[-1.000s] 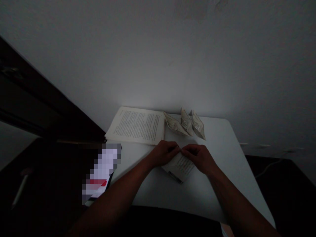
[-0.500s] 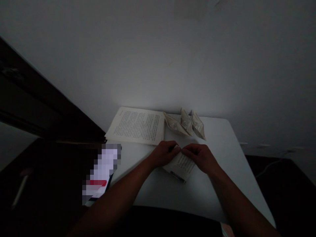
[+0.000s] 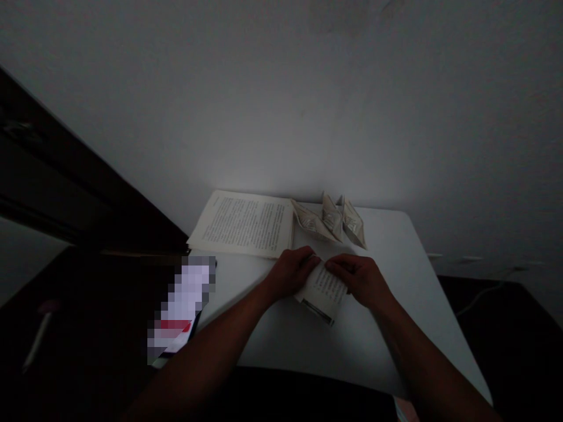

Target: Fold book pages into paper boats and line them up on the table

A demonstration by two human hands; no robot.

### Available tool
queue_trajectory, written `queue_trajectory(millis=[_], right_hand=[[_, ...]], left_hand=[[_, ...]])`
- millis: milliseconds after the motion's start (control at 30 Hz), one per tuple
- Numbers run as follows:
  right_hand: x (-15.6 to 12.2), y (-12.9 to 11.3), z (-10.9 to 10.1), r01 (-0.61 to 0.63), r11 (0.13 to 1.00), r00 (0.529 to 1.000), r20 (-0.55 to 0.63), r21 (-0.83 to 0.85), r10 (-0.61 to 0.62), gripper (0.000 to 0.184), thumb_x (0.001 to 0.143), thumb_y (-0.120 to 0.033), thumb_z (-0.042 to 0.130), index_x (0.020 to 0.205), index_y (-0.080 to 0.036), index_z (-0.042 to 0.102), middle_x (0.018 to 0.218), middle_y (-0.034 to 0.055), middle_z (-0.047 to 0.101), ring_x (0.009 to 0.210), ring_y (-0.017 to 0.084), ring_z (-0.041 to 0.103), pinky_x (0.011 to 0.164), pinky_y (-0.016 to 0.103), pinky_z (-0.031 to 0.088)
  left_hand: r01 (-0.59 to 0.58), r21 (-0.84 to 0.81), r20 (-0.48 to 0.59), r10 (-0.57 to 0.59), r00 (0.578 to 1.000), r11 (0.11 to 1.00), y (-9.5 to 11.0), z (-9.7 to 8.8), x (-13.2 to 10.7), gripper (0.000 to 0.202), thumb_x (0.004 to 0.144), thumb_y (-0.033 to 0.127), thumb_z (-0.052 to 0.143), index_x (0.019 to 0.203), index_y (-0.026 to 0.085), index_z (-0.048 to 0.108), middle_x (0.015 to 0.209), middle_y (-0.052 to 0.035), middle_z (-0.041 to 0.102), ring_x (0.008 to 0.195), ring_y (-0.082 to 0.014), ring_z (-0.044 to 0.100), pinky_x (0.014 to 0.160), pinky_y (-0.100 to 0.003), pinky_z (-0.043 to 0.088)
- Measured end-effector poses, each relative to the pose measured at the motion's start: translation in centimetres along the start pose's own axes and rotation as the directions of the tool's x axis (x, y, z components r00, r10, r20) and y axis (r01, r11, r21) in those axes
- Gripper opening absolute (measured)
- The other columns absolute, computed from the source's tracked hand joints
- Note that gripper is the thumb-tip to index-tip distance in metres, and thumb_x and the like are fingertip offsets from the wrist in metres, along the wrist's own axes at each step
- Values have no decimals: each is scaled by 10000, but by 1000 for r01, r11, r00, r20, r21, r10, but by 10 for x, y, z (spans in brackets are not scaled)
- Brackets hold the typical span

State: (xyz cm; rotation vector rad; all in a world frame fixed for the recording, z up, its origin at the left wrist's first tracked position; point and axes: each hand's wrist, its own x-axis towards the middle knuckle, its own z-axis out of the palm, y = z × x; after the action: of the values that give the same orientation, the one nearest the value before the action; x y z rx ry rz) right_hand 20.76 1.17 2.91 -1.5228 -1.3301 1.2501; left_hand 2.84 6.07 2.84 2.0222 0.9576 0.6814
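Observation:
Both my hands rest on a folded sheet of printed paper (image 3: pixel 324 291) in the middle of the white table (image 3: pixel 396 281). My left hand (image 3: pixel 292 272) has its fingers curled and pressed on the sheet's upper left edge. On the upper right edge my right hand (image 3: pixel 358 278) grips the paper with bent fingers. The fingertips of the two hands stand slightly apart at the top of the paper. Behind them lie folded paper boats (image 3: pixel 331 220) made of printed pages, near the table's back edge.
An open book (image 3: pixel 244 224) lies at the table's back left by the wall. A blurred-out flat object (image 3: pixel 182 308) sits at the table's left edge, beside dark furniture (image 3: pixel 79 193). A cable (image 3: pixel 479 296) runs on the dark floor at the right.
My fingertips, pinched together at the top of the sheet before, have drawn slightly apart, and more of the printed face shows between my hands. The paper has shifted a little.

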Motion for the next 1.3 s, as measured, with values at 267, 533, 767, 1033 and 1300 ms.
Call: queue_trajectory(millis=[267, 533, 767, 1033, 1300], right_hand=[[4, 9, -9, 91, 971, 987, 106, 220, -117, 369, 813, -496, 546, 829, -140, 639, 544, -3, 569, 462, 107, 504, 461, 244, 411], [2, 9, -6, 92, 995, 994, 58, 36, -94, 443, 805, -515, 542, 541, -165, 483, 450, -48, 428, 417, 70, 369, 426, 218, 287], [3, 8, -4, 124, 985, 992, -13, -120, -126, 458, 792, -506, 548, 503, -179, 409, 463, -70, 308, 431, 61, 278, 411, 213, 209], [3, 7, -5, 117, 993, 992, 47, 20, -118, 342, 793, -482, 559, 727, -152, 619, 566, -19, 542, 502, 98, 485, 483, 223, 394], [3, 6, 4, 15, 996, 1000, -24, 93, -13, 361, 723, -505, 625, 735, -147, 669, 560, -7, 583, 439, 87, 471, 409, 212, 375]], left_hand=[[58, -70, -106, -65, 992, 996, -8, -7, 0, 284, 871, 368, 444, 687, 158, 494, 598, 46, 458, 586, -93, 449, 552, -205, 341], [44, -75, -156, -55, 986, 996, -3, -7, -2, 289, 868, 367, 449, 680, 154, 505, 586, 49, 462, 561, -84, 443, 537, -194, 337], [-11, -21, -192, 7, 981, 1000, 5, -8, -4, 274, 869, 337, 454, 681, 154, 533, 566, 51, 483, 533, -76, 446, 545, -192, 347], [4, -24, -175, -8, 985, 1000, 2, -5, -4, 272, 868, 342, 455, 702, 155, 560, 569, 41, 511, 533, -82, 470, 528, -189, 358], [-16, 44, -162, 23, 987, 999, 4, -1, -3, 262, 876, 326, 455, 722, 163, 589, 599, 29, 559, 569, -92, 529, 567, -198, 382]])
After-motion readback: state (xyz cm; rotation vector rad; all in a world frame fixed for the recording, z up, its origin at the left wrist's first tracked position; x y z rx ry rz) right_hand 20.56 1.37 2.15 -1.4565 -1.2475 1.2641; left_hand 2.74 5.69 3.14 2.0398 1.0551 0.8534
